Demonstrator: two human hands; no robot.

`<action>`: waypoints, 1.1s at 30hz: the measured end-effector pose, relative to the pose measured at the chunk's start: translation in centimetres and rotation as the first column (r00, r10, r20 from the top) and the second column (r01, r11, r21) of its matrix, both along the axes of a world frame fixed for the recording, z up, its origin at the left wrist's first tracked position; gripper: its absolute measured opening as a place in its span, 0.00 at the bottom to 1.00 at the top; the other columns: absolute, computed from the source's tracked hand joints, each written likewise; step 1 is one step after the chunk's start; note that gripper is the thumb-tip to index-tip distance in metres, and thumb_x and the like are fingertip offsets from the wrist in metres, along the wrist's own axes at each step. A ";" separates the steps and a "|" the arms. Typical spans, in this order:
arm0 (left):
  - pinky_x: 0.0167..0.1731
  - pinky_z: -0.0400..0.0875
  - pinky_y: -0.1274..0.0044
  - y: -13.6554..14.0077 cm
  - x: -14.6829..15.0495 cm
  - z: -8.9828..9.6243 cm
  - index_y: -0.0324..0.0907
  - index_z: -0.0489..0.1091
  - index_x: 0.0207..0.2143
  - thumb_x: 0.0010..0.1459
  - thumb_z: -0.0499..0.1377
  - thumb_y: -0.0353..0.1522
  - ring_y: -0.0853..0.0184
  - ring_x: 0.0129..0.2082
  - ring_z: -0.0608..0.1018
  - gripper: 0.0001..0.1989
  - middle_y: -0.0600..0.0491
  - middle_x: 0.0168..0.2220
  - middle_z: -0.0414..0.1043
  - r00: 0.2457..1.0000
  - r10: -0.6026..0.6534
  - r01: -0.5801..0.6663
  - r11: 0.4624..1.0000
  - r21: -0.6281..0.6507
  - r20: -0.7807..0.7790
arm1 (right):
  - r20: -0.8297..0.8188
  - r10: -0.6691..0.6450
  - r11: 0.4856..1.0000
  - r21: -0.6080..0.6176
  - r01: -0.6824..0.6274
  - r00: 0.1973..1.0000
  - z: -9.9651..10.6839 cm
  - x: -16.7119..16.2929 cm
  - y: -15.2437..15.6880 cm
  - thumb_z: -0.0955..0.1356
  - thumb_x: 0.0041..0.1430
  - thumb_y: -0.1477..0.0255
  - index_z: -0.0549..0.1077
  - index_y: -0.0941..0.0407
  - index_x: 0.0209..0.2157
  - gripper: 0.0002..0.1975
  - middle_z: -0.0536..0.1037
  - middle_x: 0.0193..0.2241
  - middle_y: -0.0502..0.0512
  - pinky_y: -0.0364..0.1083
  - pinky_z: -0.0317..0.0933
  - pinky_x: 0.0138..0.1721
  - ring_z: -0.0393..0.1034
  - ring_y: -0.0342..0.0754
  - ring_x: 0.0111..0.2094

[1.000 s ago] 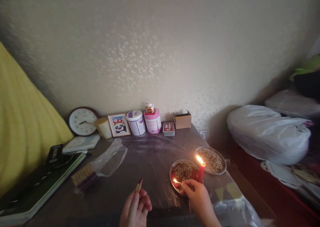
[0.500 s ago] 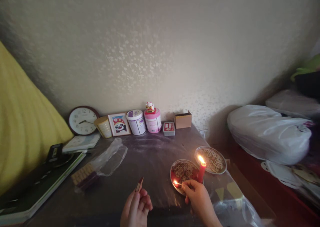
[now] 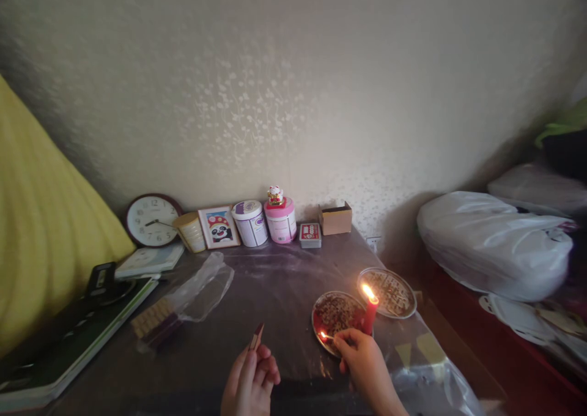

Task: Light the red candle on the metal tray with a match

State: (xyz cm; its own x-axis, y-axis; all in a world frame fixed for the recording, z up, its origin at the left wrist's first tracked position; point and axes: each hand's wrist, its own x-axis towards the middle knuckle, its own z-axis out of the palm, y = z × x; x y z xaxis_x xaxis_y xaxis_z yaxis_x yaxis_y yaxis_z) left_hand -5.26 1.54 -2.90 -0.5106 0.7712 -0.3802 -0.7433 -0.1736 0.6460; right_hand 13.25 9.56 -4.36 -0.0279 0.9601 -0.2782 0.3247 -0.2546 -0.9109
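In the head view, my right hand [image 3: 367, 367] pinches a burning match [image 3: 328, 336], its small flame pointing left over the near metal plate [image 3: 314, 325]. That plate has a red patch and a heap of brownish bits [image 3: 339, 312] on it. Just behind my right fingers a lit red candle [image 3: 370, 318] stands upright; its base is hidden. My left hand [image 3: 250, 379], lower centre, grips a matchbox [image 3: 257, 338] between thumb and fingers, its dark edge upward. Only part of the box shows. Behind the candle lies a second round plate [image 3: 409, 312] covered in small pale pieces.
Left on the dark table [image 3: 275, 287] lie a plastic bag [image 3: 202, 293], a pack of matchboxes [image 3: 156, 321] and a green board [image 3: 68, 336]. A clock [image 3: 153, 220], picture frame [image 3: 219, 227], tins [image 3: 250, 225] and cardboard box [image 3: 334, 219] line the wall. White bags [image 3: 495, 245] lie right.
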 end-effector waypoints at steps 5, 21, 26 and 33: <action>0.19 0.69 0.76 0.0 0.1 0.1 0.41 0.79 0.27 0.29 0.76 0.40 0.68 0.21 0.75 0.20 0.52 0.24 0.75 1.000 -0.001 0.001 1.000 0.010 0.001 | -0.007 -0.005 1.000 0.009 0.005 1.000 -0.1 0.0 0.0 0.62 0.55 0.68 0.72 0.58 0.27 0.11 0.63 0.07 0.40 0.36 0.47 0.06 0.50 0.37 0.06; 0.19 0.69 0.77 0.0 0.0 0.0 0.41 0.79 0.26 0.28 0.76 0.40 0.67 0.21 0.75 0.20 0.52 0.24 0.75 1.000 0.006 -0.006 1.000 0.012 -0.002 | 0.004 0.001 1.000 0.013 -0.001 1.000 0.0 0.0 0.0 0.62 0.55 0.70 0.73 0.59 0.27 0.10 0.63 0.07 0.40 0.36 0.48 0.06 0.51 0.37 0.06; 0.20 0.70 0.76 0.1 -0.1 -0.1 0.41 0.79 0.26 0.28 0.76 0.40 0.67 0.22 0.75 0.20 0.52 0.24 0.75 1.000 -0.005 0.005 1.000 0.004 -0.002 | 0.006 0.004 1.000 0.009 -0.004 1.000 0.0 -0.1 0.0 0.63 0.54 0.69 0.73 0.58 0.27 0.10 0.63 0.07 0.40 0.36 0.48 0.06 0.51 0.37 0.06; 0.20 0.70 0.76 0.0 -0.1 0.0 0.42 0.79 0.25 0.29 0.75 0.40 0.67 0.22 0.75 0.18 0.52 0.24 0.75 1.000 -0.005 0.005 1.000 0.018 0.006 | -0.012 -0.015 1.000 0.019 0.015 1.000 0.1 0.0 0.1 0.62 0.53 0.66 0.73 0.58 0.27 0.12 0.63 0.07 0.40 0.37 0.47 0.07 0.52 0.38 0.06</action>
State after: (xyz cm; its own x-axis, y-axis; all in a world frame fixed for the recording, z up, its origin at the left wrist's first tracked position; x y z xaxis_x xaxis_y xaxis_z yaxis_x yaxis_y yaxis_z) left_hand -5.36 1.56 -2.94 -0.5046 0.7804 -0.3693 -0.7478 -0.1813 0.6387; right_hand 13.23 9.63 -4.30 -0.0164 0.9655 -0.2598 0.3103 -0.2421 -0.9193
